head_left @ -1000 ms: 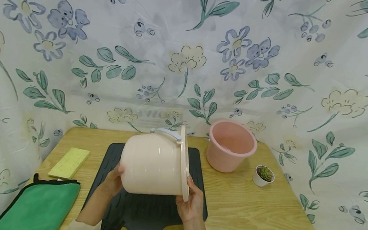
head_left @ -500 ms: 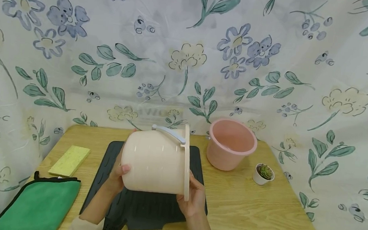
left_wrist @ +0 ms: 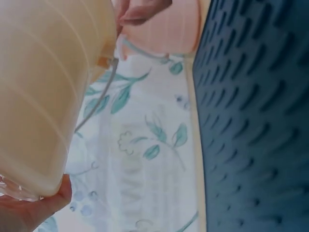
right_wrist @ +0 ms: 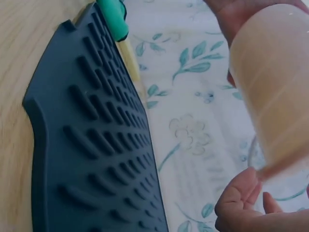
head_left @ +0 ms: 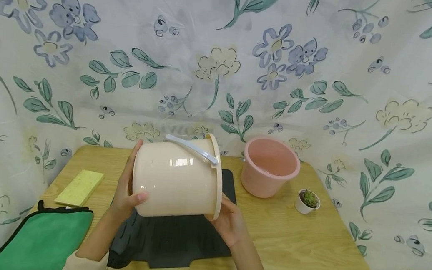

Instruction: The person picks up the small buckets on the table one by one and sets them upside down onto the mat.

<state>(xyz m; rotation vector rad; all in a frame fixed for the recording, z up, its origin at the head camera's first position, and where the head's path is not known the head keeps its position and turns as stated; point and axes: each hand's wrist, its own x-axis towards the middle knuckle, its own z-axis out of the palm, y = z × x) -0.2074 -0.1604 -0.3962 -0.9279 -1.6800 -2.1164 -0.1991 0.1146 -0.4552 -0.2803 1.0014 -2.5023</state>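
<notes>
A cream bucket (head_left: 175, 178) is held on its side above the dark drying mat (head_left: 171, 242), its mouth facing right and its rim end tilted slightly upward. Its pale blue handle (head_left: 191, 147) lies across the upper side. My left hand (head_left: 125, 189) grips the base end, thumb on the near side and fingers behind the bottom. At the lower part of the rim, my right hand (head_left: 230, 221) holds the bucket; some of its fingers are hidden behind the rim. In the right wrist view the right hand (right_wrist: 241, 205) pinches the rim edge. The bucket's inside is out of sight.
A pink bucket (head_left: 261, 180) stands at the back right, with a small potted succulent (head_left: 307, 201) beside it. To the left lie a yellow sponge cloth (head_left: 80, 187) and a green cloth with black edging (head_left: 43, 240). A floral curtain (head_left: 219, 89) hangs behind the table.
The cream bucket has risen a little, shifted left and tilted, and turned so its handle comes nearer the front. My left hand now spreads further around the base.
</notes>
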